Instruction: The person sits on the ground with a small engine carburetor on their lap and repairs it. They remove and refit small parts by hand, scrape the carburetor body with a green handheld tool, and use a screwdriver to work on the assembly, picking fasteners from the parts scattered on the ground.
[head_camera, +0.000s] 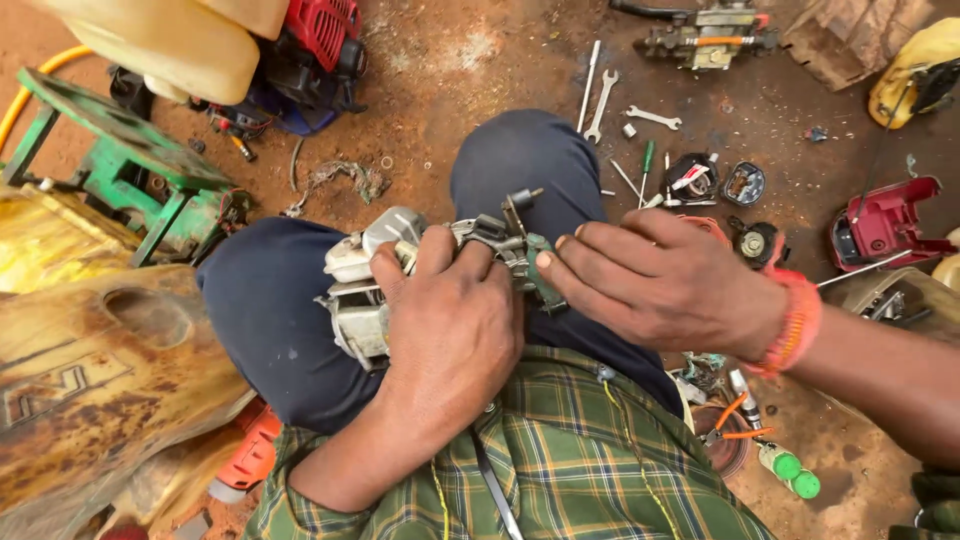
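Gripping small engine (375, 285) on lap, left hand (450, 320) closed, right hand (655, 285) fingers pinching its fitting.

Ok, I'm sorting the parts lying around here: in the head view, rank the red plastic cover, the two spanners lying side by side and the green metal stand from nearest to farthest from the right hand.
From the right hand:
1. Red plastic cover, on the ground to its right.
2. Two spanners lying side by side, on the ground above it, past the knee.
3. Green metal stand, far across at the left edge.
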